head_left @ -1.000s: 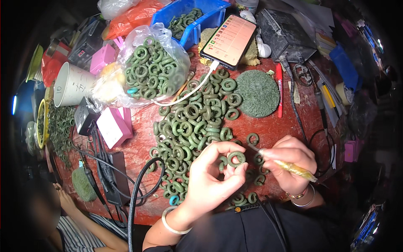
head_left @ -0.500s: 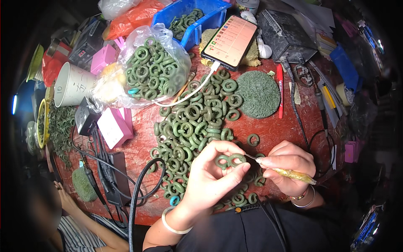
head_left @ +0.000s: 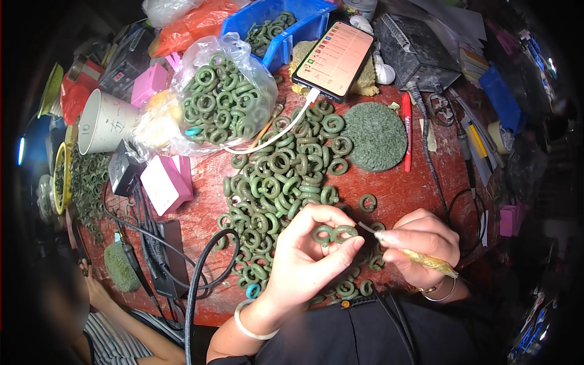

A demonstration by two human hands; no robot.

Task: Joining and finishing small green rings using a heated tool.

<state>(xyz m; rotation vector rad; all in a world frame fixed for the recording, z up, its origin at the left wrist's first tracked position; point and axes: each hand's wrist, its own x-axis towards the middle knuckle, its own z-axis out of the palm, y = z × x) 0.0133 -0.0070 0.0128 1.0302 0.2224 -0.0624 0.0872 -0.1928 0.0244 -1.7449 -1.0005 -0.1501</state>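
Note:
Two green rings (head_left: 334, 233), touching side by side, are pinched between the thumb and fingers of my left hand (head_left: 301, 258). My right hand (head_left: 426, 240) grips a slim pointed tool (head_left: 433, 263) with a yellowish wrapped handle and a thin dark tip. That tip is just right of the rings and apart from them. Beneath and beyond my left hand spreads a heap of dark green rings (head_left: 267, 182). One loose ring (head_left: 367, 203) lies above the gap between my hands. My left fingers hide part of the held rings.
A round green pad (head_left: 374, 137) and a red pen (head_left: 407, 131) lie beyond my right hand. Behind the heap are a ring-filled plastic bag (head_left: 255, 91), a blue bin (head_left: 286, 52) and a phone (head_left: 333, 61) on a cable. Black cables (head_left: 194, 298) loop at left, near another person's arm (head_left: 131, 325).
My right hand has shifted slightly, and the tool tip has drawn a little away from the rings. My left hand keeps its hold on them, almost still.

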